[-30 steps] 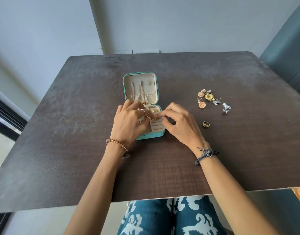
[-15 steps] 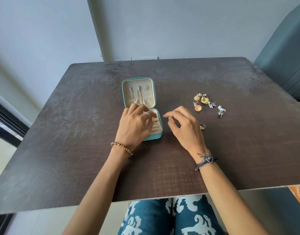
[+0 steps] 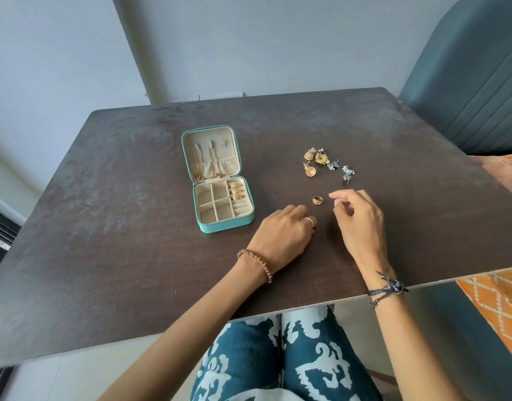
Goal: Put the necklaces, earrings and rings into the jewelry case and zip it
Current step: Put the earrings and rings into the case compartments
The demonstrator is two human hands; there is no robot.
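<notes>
A small teal jewelry case (image 3: pixel 204 227) lies open on the dark table (image 3: pixel 133 256). Two gold necklaces (image 3: pixel 211 166) hang in its lid, and three gold rings (image 3: pixel 236 191) sit in the ring rolls at the base's right. A loose gold ring (image 3: pixel 317 200) lies on the table right of the case. Behind it is a cluster of gold and silver earrings (image 3: pixel 324 163). My left hand (image 3: pixel 283 233) rests on the table right of the case, fingers loosely curled, holding nothing. My right hand (image 3: pixel 358 221) hovers just right of the loose ring, fingers relaxed and empty.
A teal upholstered chair back (image 3: pixel 474 82) stands at the table's far right. An orange patterned cloth (image 3: pixel 497 302) shows beyond the right edge. The near table edge runs just in front of my wrists, with my patterned trousers (image 3: pixel 277 357) below.
Both hands have left the case and moved right toward the loose ring. The case's base, covered before, is now in plain view with rings in its rolls.
</notes>
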